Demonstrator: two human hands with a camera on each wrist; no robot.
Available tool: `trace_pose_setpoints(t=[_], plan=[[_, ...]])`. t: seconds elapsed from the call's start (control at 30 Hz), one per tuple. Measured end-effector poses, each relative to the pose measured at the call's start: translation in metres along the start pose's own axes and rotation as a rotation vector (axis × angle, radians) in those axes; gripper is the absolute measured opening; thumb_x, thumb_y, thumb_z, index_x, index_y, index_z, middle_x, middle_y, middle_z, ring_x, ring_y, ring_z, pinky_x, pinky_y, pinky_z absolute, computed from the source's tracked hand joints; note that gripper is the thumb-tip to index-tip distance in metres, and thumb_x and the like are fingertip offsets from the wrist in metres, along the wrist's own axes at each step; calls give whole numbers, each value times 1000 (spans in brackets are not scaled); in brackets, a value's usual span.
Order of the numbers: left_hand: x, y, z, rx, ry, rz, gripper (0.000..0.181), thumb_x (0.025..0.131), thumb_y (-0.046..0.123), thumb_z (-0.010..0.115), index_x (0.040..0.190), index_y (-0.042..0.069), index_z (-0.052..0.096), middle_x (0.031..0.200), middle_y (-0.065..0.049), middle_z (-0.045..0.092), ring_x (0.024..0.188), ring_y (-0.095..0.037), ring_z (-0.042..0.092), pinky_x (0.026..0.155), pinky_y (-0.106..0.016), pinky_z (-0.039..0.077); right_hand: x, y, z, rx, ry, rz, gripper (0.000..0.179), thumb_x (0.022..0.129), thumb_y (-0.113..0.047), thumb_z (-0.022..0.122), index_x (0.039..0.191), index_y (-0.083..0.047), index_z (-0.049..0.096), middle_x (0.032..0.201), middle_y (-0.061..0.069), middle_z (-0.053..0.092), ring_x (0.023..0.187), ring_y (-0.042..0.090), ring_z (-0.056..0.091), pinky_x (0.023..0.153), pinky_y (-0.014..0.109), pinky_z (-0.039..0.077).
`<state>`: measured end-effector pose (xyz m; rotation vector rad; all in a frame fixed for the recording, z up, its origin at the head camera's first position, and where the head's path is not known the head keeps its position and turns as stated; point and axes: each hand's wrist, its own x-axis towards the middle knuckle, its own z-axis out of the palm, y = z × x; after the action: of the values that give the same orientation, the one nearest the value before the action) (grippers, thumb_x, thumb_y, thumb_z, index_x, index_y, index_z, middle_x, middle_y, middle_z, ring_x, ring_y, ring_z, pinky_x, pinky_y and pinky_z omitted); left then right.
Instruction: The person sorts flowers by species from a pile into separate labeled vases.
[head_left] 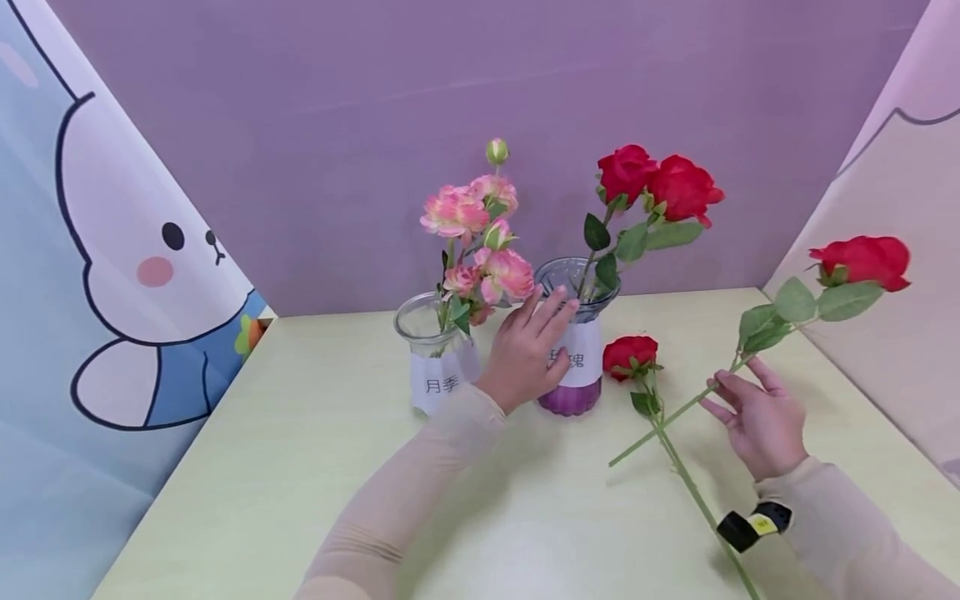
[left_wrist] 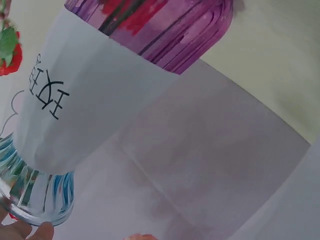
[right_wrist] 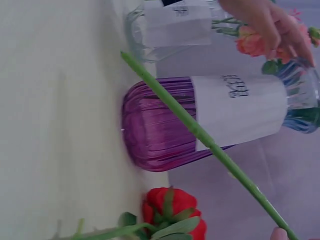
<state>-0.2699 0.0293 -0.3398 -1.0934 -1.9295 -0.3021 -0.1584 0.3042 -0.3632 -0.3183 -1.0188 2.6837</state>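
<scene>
My left hand [head_left: 525, 358] reaches to the purple-bottomed glass vase [head_left: 572, 398], its fingers fairly straight and the fingertips at the rim. In the left wrist view those fingertips [left_wrist: 46, 231] show at the vase's glass lip. Two red roses [head_left: 682, 190] stand in this vase, leaning right. On the right, my right hand [head_left: 768, 425] pinches the stem of another red rose [head_left: 866, 260] between thumb and fingers. The bloom points up and right; the bare stem [right_wrist: 200, 132] slants down left, its cut end in front of the purple vase in the right wrist view.
One more red rose [head_left: 628, 354] lies on the table [head_left: 300, 500], its stem running toward the front edge and crossing below the held stem. Left of the purple vase stands a clear vase [head_left: 420, 333] with pink flowers [head_left: 457, 212]. A purple backdrop [head_left: 337, 167] rises behind.
</scene>
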Motion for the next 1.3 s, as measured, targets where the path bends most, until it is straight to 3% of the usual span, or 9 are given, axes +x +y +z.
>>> trace_pose_setpoints(t=[0.07, 0.17, 0.23, 0.43, 0.57, 0.9, 1.17, 1.3], plan=[[-1, -1, 4, 4, 19, 1, 54, 79, 19, 68, 130, 3, 57, 136, -16, 53, 129, -37, 45, 103, -38, 40, -1, -4, 4, 52, 13, -42, 77, 91, 14, 49, 152, -20, 17, 75, 11, 64, 69, 20, 67, 59, 37, 58], [-1, 0, 5, -5, 28, -5, 55, 78, 18, 69, 130, 3, 57, 136, -16, 53, 129, -39, 45, 101, -39, 42, -2, -9, 11, 136, 49, -124, 64, 89, 17, 49, 142, -15, 32, 72, 14, 63, 65, 23, 67, 55, 40, 58], [0, 2, 6, -14, 23, -14, 55, 78, 18, 70, 130, 4, 57, 136, -16, 53, 129, -40, 44, 100, -39, 43, -1, -13, 15, 182, 88, -172, 49, 88, 19, 50, 127, -9, 42, 70, 15, 63, 62, 25, 66, 54, 42, 57], [2, 7, 8, 9, 19, -18, 56, 78, 20, 70, 130, 4, 57, 136, -14, 54, 129, -41, 44, 99, -38, 44, 1, -28, 25, 300, 164, -276, 32, 85, 21, 51, 103, -5, 47, 68, 17, 59, 57, 29, 63, 50, 46, 56], [4, 10, 10, 20, 38, -17, 55, 77, 20, 70, 129, 4, 58, 134, -14, 56, 130, -40, 43, 98, -37, 46, 3, -38, 30, 348, 158, -315, 31, 85, 21, 50, 104, -4, 49, 66, 19, 57, 56, 30, 62, 48, 46, 55], [-2, 14, 17, 16, 41, -29, 62, 76, 20, 71, 131, 0, 52, 135, -18, 51, 132, -44, 37, 94, -36, 48, 5, -61, 57, 379, 237, -394, 43, 83, 21, 54, 115, -8, 53, 66, 17, 54, 54, 29, 59, 47, 47, 54], [0, 11, 28, 74, 76, 20, 64, 81, 25, 70, 132, -3, 46, 130, -20, 50, 128, -32, 45, 113, -43, 23, 7, -72, 85, 337, 189, -452, 37, 84, 19, 54, 111, -5, 55, 68, 16, 53, 56, 28, 58, 45, 43, 54], [1, 8, 32, 67, 97, 43, 65, 81, 27, 74, 131, -2, 44, 128, -20, 50, 125, -30, 48, 114, -45, 20, 7, -77, 98, 318, 143, -474, 34, 85, 19, 52, 112, -2, 59, 66, 16, 52, 55, 28, 57, 44, 43, 54]])
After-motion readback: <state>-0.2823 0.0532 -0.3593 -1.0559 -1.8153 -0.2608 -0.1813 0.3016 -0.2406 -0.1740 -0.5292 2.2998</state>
